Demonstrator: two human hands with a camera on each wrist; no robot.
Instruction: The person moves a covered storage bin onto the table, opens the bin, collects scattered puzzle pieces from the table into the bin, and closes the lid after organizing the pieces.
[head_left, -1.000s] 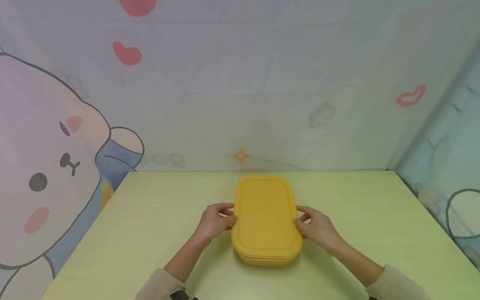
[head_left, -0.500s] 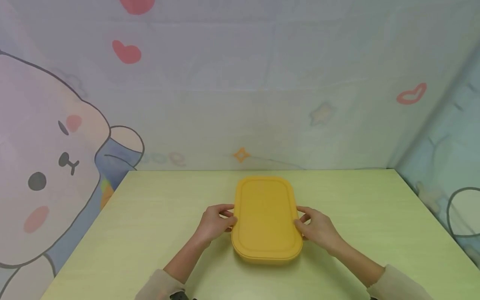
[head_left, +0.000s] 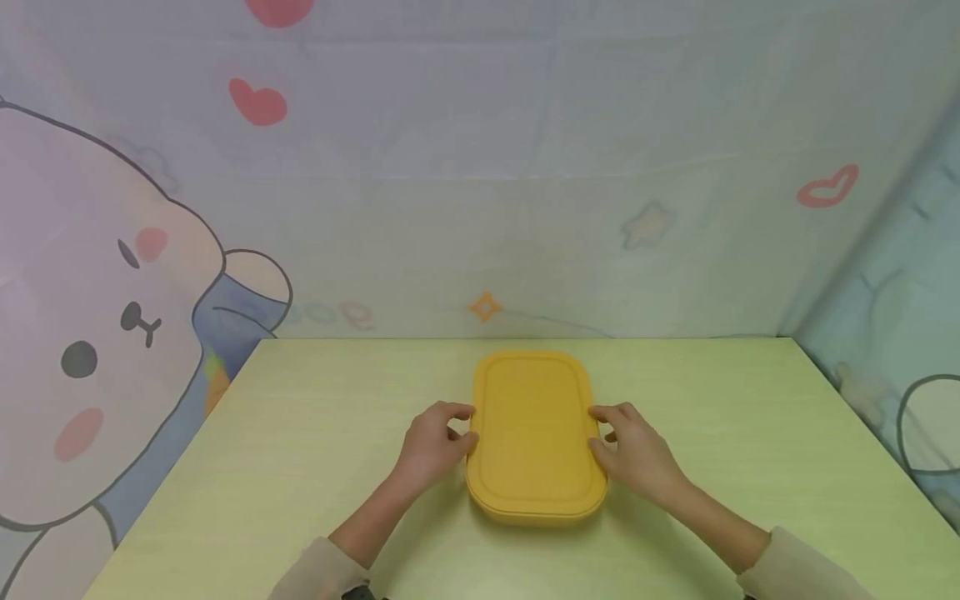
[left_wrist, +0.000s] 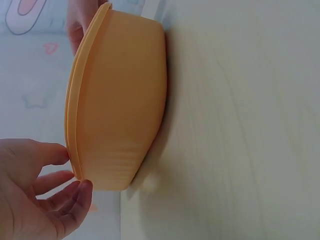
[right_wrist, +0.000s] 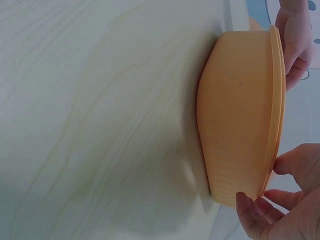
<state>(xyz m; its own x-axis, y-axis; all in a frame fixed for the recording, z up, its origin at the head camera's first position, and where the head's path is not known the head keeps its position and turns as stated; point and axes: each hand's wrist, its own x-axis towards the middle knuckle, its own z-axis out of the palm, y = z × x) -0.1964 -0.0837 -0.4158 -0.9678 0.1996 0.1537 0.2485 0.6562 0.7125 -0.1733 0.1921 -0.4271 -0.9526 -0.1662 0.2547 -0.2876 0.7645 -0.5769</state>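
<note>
A yellow oblong box (left_wrist: 122, 90) with rounded corners stands on the table, its flat yellow lid (head_left: 537, 429) on top. My left hand (head_left: 431, 443) pinches the lid's left edge, the thumb nearer to me than the fingers. Opposite it, my right hand (head_left: 640, 452) holds the right edge in the same way. Both wrist views show fingertips around the lid's rim, with the box's side wall below. The lid hides what the box holds.
The pale yellow-green table (head_left: 337, 408) stretches to both sides of the box. Behind it hangs a cloth backdrop (head_left: 420, 167) printed with hearts, stars and a large cartoon animal.
My fingers have shifted from lower along the sides up to the lid's edges, and the fingertips sit more over the rim. The box stays in the same place on the table.
</note>
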